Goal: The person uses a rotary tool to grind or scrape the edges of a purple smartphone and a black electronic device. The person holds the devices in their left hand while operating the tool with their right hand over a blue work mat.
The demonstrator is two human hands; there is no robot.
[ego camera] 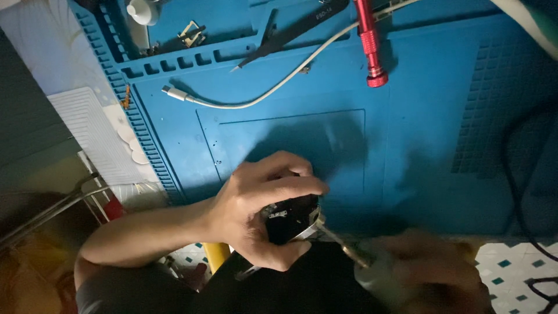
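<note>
A: What has the left hand [264,209] got?

B: It grasps a small black device [290,218] with a metal edge. Fingers wrap over the top, thumb underneath. The device sits at about 6 o'clock in the view, right at the near edge of the blue mat [418,151].

A: And the right hand [430,270]?

B: It is at about 5 o'clock, blurred and in shadow. It seems clenched around a tool [343,247] with a thick grey handle and a thin metal shaft. The shaft's tip touches the device's lower right corner.

A: What lies on the mat?

B: At 12 o'clock, a white cable [273,87] curves across, its plug end toward 10 o'clock. Black tweezers [290,32] lie diagonally just above it. A red screwdriver [369,40] stands at about 1 o'clock, touching or crossing the cable; I cannot tell which.

A: Anything in the mat's compartments?

B: A small metal part [192,34] sits in 1 at 11 o'clock, with a white round object [142,10] beside it.

A: And off the mat?

B: A white ribbed pad [93,134] at 9 o'clock, and a black cord [514,174] looping at 3 o'clock.
</note>
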